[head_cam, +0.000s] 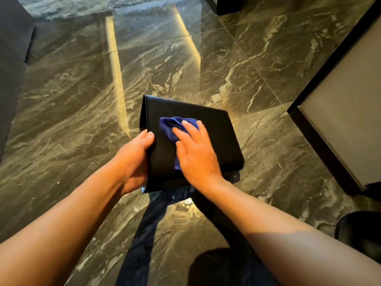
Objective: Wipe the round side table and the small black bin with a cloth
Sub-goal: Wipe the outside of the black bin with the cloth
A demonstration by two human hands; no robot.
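Note:
The small black bin point(216, 133) is held tipped on its side above the marble floor, one flat side facing up at me. My left hand point(134, 162) grips its left edge, thumb on top. My right hand point(195, 153) lies flat on the upward side, fingers spread, pressing a crumpled blue cloth point(171, 126) against it. Part of the cloth shows beyond my fingertips and below my thumb. The round side table may be the dark round shape point(360, 230) at the lower right edge; I cannot tell.
Glossy dark marble floor point(82, 100) all around, with bright light reflections. A beige panel with dark trim point(340, 112) stands at the right. Dark furniture point(12, 58) lines the left edge. My dark trouser legs point(148, 234) are below the bin.

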